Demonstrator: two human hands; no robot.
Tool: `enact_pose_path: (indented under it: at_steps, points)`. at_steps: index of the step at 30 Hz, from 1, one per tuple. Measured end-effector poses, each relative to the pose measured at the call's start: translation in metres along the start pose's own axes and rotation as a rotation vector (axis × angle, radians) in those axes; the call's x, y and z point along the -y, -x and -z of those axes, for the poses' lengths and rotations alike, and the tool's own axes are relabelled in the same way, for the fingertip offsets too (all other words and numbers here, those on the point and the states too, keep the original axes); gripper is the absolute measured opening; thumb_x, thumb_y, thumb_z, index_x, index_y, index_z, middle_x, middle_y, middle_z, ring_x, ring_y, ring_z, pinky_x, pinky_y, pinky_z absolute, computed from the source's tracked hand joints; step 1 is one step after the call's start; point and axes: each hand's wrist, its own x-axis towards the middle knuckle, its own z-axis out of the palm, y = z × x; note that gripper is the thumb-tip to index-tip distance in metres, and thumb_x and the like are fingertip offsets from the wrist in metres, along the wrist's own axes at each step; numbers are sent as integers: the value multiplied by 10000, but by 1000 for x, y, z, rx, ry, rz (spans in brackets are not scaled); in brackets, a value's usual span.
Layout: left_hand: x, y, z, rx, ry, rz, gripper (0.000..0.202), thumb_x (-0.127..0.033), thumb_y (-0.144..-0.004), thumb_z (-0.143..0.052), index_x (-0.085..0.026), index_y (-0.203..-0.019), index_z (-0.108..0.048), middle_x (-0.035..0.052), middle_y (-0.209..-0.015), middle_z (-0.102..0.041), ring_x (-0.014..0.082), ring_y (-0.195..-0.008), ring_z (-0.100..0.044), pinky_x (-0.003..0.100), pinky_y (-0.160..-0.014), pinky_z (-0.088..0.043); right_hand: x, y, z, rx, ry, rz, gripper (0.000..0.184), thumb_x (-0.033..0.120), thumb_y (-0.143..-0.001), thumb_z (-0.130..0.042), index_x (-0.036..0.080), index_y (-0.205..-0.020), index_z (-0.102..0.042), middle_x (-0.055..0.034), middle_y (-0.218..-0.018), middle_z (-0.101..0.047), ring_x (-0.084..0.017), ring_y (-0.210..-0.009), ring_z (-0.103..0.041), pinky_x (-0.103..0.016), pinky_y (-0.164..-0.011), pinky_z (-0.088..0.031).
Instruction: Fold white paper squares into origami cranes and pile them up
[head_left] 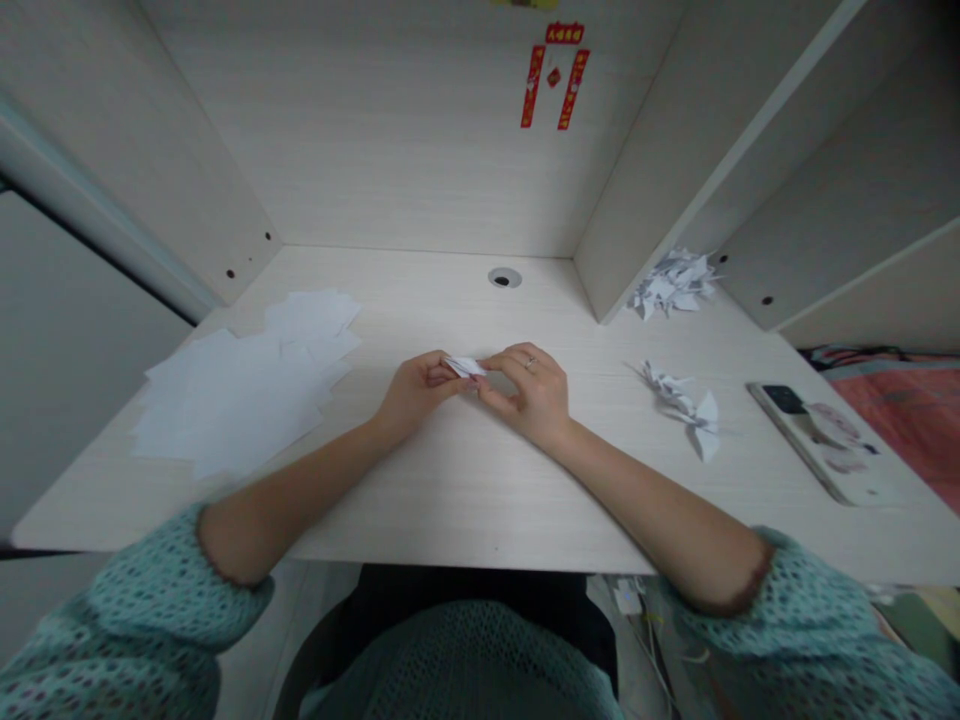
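Left hand (415,390) and right hand (529,392), each grip pinching folded paper (466,366)

Bare desk (465,500) is open in front of and behind the left hand (416,392) and right hand (531,392), both pinching a folded paper piece (465,366). Loose paper sheets (240,395) crowd the left; folded cranes (686,405), phone (814,438) and shelf partition (645,200) crowd the right.

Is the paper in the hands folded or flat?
Folded. The paper is a small pointed wedge pinched between the left hand and right hand, unlike the flat sheets lying on the desk.
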Motion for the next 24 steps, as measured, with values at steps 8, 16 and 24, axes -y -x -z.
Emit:
enact_pose_path:
  at_steps: [8, 16, 24]
  points:
    - [-1, 0, 0, 17, 38, -22, 512, -350, -628, -777, -162, -1075, -613, 54, -880, -729, 183, -792, -679, 309, -766, -509, 2, -1, -1, -53, -164, -83, 110, 298, -826, -625, 220, -878, -682, -32, -825, -726, -183, -785, -638, -335, -761, -502]
    - [-3, 2, 1, -38, -147, -85, 403, -384, -658, -746, -169, -991, -677, 56, -851, -725, 181, -745, -665, 288, -709, -504, 4, 2, -7, -12, -527, -355, 160, 331, -777, -674, 231, -895, -717, -33, -874, -743, -184, -788, -694, -330, -770, -545]
    - [-6, 4, 0, -158, -255, -107, 347, -478, -676, -707, -179, -852, -708, 54, -841, -726, 177, -744, -658, 269, -682, -486, 2, 0, -12, 40, -700, -518, 227, 389, -773, -657, 184, -871, -669, -27, -729, -725, -168, -684, -691, -306, -717, -543]
